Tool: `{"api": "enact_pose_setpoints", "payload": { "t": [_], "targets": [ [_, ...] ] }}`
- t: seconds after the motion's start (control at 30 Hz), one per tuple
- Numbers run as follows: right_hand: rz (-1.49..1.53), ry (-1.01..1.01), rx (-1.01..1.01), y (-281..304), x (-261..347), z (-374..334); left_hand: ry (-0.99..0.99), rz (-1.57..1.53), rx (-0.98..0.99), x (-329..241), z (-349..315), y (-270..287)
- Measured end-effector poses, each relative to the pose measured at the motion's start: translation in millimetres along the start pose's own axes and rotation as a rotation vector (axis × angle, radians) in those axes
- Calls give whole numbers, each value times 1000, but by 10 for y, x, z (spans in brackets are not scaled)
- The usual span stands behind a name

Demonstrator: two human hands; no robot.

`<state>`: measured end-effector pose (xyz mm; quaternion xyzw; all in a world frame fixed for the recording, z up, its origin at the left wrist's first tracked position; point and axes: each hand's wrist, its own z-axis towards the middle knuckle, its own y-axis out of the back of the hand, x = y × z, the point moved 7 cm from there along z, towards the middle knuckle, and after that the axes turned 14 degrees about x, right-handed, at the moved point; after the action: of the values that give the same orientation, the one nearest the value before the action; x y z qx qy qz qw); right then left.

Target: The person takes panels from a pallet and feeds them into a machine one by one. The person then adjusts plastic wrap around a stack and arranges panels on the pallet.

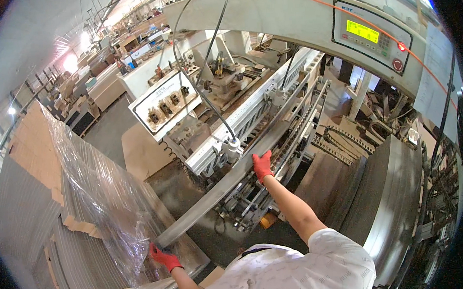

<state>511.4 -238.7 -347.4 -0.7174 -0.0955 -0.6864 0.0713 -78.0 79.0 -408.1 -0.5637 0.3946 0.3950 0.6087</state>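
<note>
A long, narrow grey board (pixel 206 205) lies slantwise, its far part over the rails of a machine (pixel 283 165) and its near end reaching out to the left. My left hand (pixel 166 257), in a red glove, grips that near end, beside a plastic-wrapped stack. Farther along, my right hand (pixel 263 165), also red-gloved, is closed on the board's right edge above the rails. The fingertips under the board are hidden. A white clamp beam (pixel 216 148) with cylinders runs along the board's far side.
Stacked panels under clear film (pixel 105 205) stand at the left. More grey boards (pixel 388 188) are piled at the right. A control panel (pixel 371 38) with a lit screen hangs upper right. A white plate with knobs (pixel 165 103) and dangling cables (pixel 216 113) sit beyond the beam.
</note>
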Motion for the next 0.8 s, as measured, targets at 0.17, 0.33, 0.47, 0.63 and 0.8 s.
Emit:
{"api": "enact_pose_setpoints", "payload": {
  "t": [0.17,0.33,0.47,0.63,0.8],
  "targets": [
    [-323,-6,-5,-501,-89,134,286,-211,124,279,42,122],
    [-502,-40,53,-727,-114,207,165,-67,120,114,136,35],
    [-527,99,34,-574,-2,319,178,40,190,153,157,-169],
    [-605,182,212,-455,-36,426,-3,527,175,35,122,-337],
    [-662,324,208,-389,-42,405,110,258,151,119,110,-259]
  ]
}}
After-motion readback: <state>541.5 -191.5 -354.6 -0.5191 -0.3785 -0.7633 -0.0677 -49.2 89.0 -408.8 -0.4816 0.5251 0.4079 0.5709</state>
